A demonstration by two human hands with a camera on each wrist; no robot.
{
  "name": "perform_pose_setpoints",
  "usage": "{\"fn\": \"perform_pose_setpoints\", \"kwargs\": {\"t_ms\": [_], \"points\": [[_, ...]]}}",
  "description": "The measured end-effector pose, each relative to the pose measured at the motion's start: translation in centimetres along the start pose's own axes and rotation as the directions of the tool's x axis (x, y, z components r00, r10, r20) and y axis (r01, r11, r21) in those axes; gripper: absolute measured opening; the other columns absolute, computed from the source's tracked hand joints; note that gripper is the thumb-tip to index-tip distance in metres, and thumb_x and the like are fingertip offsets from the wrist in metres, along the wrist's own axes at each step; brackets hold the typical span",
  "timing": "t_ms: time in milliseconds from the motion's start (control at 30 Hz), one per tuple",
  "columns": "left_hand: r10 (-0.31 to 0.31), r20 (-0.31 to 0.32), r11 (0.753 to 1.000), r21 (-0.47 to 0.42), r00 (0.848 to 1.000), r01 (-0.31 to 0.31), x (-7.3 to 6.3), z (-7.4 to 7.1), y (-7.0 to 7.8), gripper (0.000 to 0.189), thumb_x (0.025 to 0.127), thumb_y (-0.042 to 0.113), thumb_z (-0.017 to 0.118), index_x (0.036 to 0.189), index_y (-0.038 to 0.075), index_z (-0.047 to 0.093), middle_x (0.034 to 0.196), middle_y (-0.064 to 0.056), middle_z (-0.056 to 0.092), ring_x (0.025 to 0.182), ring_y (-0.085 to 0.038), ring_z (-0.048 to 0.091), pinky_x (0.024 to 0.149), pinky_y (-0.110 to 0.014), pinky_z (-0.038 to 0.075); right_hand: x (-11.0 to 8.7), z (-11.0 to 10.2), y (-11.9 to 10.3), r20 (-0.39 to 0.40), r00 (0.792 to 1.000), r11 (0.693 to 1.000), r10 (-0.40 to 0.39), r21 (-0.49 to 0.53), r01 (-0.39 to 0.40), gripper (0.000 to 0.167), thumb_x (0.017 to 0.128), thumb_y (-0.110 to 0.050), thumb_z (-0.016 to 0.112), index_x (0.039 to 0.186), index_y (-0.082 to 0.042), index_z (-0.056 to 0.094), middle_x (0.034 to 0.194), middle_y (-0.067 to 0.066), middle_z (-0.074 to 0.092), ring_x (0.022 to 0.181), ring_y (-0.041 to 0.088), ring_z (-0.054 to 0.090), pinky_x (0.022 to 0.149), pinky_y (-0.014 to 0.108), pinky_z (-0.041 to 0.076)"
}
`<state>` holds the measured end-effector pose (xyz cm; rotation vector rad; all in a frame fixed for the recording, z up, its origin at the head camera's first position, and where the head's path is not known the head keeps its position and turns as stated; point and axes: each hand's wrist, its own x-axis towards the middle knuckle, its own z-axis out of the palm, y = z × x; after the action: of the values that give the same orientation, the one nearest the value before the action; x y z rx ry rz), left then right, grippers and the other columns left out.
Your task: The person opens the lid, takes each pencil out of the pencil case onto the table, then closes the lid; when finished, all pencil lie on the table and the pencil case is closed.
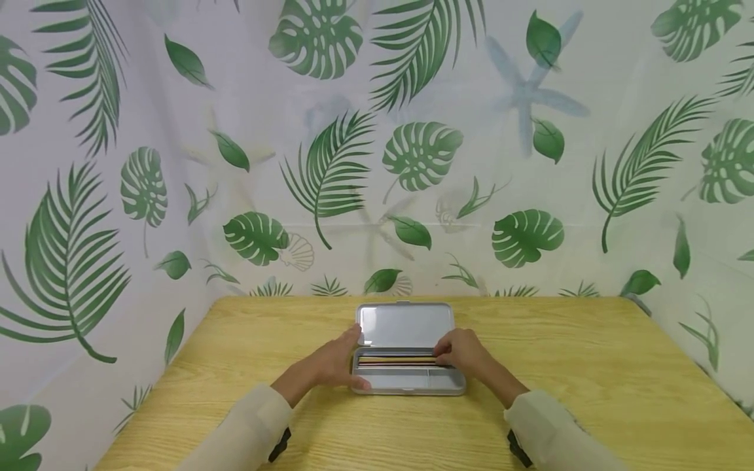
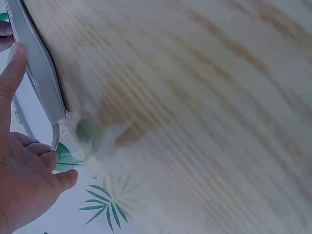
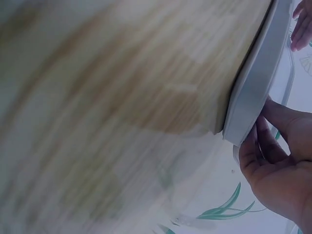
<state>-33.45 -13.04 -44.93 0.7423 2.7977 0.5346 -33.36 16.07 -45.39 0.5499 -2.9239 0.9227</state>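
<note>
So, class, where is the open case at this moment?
In the head view, the case sits below and slightly right of centre, on the table near its far edge, between the left hand and the right hand.

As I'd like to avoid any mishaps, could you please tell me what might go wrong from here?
The slim sticks lie close together where the right hand reaches, so lifting one might drag others out. The open lid could swing down onto that hand. The left hand touches the case at its left end; should it ease off, the case might slide.
</note>
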Motion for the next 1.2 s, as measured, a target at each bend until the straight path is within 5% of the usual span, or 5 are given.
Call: {"fn": "perform_pose_setpoints", "kwargs": {"t_ms": [233, 633, 800, 967, 1200], "points": [[-0.002, -0.007, 1.000, 0.000, 1.000, 0.002, -0.1, 0.2, 0.1, 0.119, 0.071, 0.052, 0.077, 0.151, -0.001, 0.008, 0.159, -0.018, 0.013, 0.146, -0.032, 0.018, 0.119, -0.045, 0.023, -0.1, -0.3, 0.2, 0.003, 0.991, 0.988, -0.134, -0.083, 0.133, 0.004, 0.079, -0.005, 0.073, 0.082, -0.003, 0.075, 0.082, 0.006, 0.072, 0.079, 0.021, 0.065, 0.068, 0.030, 0.054], [0.006, -0.007, 1.000, 0.002, 1.000, -0.006, 0.0, 0.2, 0.0, 0.119, 0.070, 0.053, 0.078, 0.151, -0.001, 0.009, 0.158, -0.018, 0.014, 0.146, -0.032, 0.019, 0.119, -0.043, 0.023, -2.2, -3.9, 0.7, -0.062, 0.997, 0.985, -0.050, 0.161, 0.060, 0.009, 0.088, -0.009, 0.066, 0.093, -0.002, 0.068, 0.087, 0.007, 0.070, 0.073, 0.013, 0.061, 0.060, 0.024, 0.050], [-0.007, 0.003, 1.000, 0.001, 1.000, 0.007, 0.1, 0.1, 0.1, 0.120, 0.069, 0.054, 0.078, 0.151, -0.001, 0.009, 0.159, -0.017, 0.013, 0.146, -0.031, 0.019, 0.118, -0.044, 0.024, -3.8, -5.3, 1.4, -0.049, 0.997, 0.957, 0.062, 0.287, -0.045, 0.023, 0.089, -0.008, 0.064, 0.108, 0.006, 0.063, 0.093, 0.015, 0.068, 0.073, 0.019, 0.064, 0.062, 0.032, 0.056], [-0.015, 0.004, 1.000, -0.001, 1.000, 0.015, 0.0, 0.0, 0.2, 0.119, 0.070, 0.052, 0.078, 0.151, 0.000, 0.010, 0.159, -0.017, 0.014, 0.146, -0.031, 0.019, 0.118, -0.044, 0.024, -5.4, -6.0, 2.9, 0.018, 0.982, 0.895, 0.190, 0.408, -0.181, 0.036, 0.091, -0.006, 0.061, 0.121, 0.012, 0.054, 0.095, 0.021, 0.067, 0.074, 0.020, 0.065, 0.069, 0.035, 0.059], [-0.013, -0.001, 1.000, -0.013, 1.000, 0.013, 0.0, 0.0, 0.1, 0.119, 0.070, 0.051, 0.079, 0.151, -0.002, 0.010, 0.158, -0.018, 0.015, 0.146, -0.032, 0.019, 0.118, -0.044, 0.024, -7.1, -6.6, 4.8, 0.067, 0.939, 0.879, 0.336, 0.337, -0.338, 0.035, 0.088, -0.005, 0.057, 0.118, 0.014, 0.055, 0.101, 0.024, 0.064, 0.074, 0.018, 0.066, 0.067, 0.034, 0.059]]}}
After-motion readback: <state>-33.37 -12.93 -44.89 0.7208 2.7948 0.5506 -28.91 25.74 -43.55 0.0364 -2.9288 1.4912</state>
